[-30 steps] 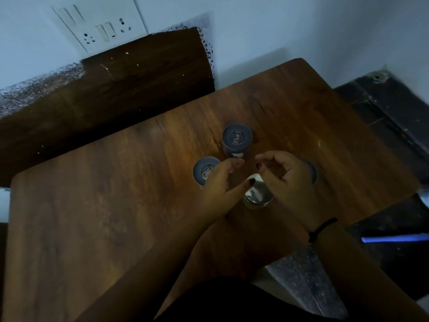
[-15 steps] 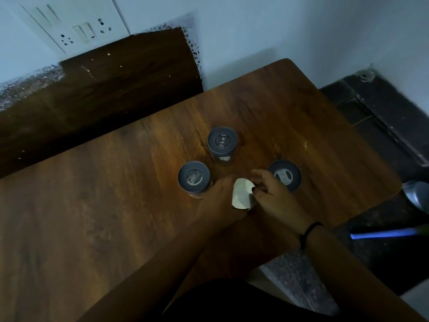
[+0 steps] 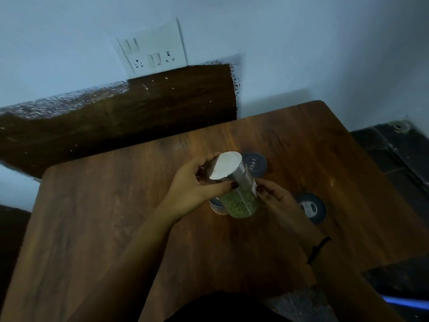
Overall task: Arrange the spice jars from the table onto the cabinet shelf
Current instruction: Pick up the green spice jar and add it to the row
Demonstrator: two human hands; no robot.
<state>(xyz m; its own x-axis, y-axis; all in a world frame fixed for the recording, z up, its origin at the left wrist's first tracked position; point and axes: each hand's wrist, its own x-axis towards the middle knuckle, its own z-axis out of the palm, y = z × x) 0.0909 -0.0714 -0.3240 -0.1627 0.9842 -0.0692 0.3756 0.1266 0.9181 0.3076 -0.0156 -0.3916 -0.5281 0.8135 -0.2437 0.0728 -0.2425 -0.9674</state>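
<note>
Holds tilted spice jar [image 3: 239, 196]: left hand [image 3: 192, 189] fingers curled round its top, right hand [image 3: 278, 198] fingers pinching its side. Probably light, slick, breakable; safest gripped mid-body.

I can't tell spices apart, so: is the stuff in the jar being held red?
No, the silver-lidded jar gripped by the left hand and right hand holds green flakes.
</note>
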